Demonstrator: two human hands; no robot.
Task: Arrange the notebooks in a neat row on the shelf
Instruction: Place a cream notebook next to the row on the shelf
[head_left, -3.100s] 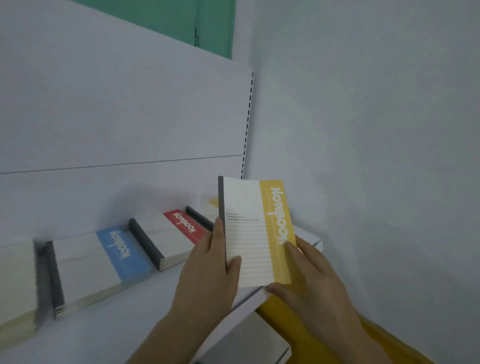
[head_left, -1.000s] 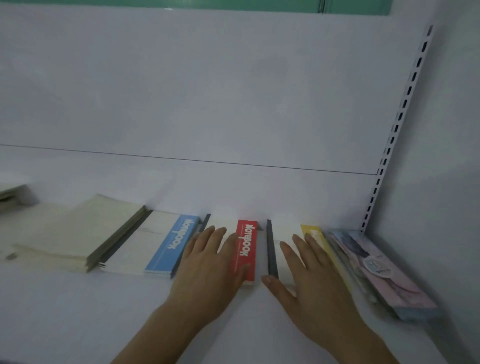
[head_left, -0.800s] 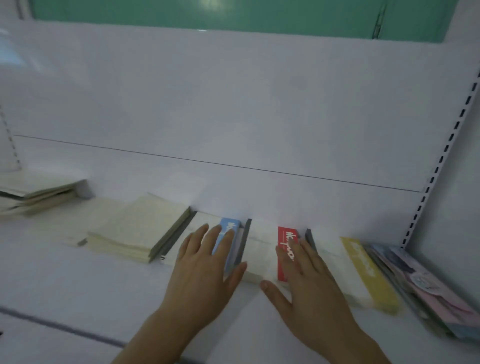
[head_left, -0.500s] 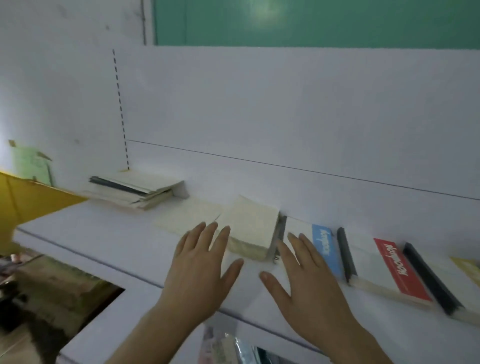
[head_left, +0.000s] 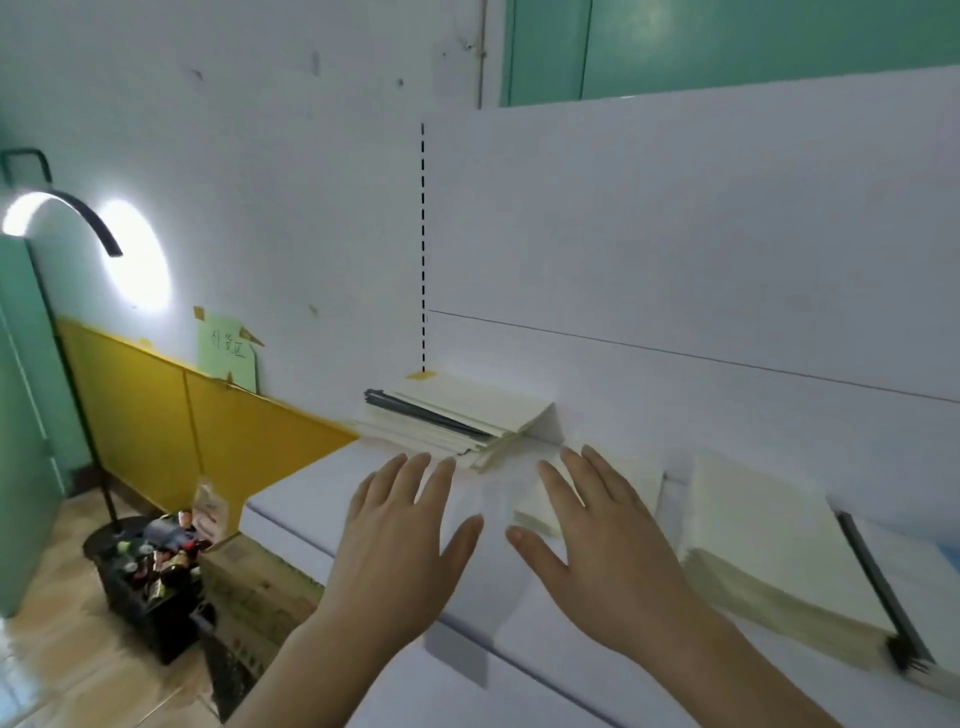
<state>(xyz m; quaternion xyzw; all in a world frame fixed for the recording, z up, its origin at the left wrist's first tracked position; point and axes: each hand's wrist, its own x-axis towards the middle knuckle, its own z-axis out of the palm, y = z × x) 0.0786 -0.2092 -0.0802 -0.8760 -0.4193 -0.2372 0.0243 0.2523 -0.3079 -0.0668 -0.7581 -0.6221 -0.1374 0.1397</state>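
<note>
Notebooks: cream pile (head_left: 457, 415) at back left corner of white shelf (head_left: 311, 493), dark spines among pale pages, stacked unevenly; thin cream notebook (head_left: 644, 480) flat near back edge; thicker cream stack (head_left: 769, 545) further right, dark spine along its right side.
Left hand (head_left: 400, 540): fingers spread straight, holding nothing, just short of corner pile.
Right hand (head_left: 608, 545): fingers spread straight, over thin cream notebook, contact unclear.
Floor left of shelf: black lamp (head_left: 67, 218) lit, dark crate (head_left: 150, 577) of small items.
</note>
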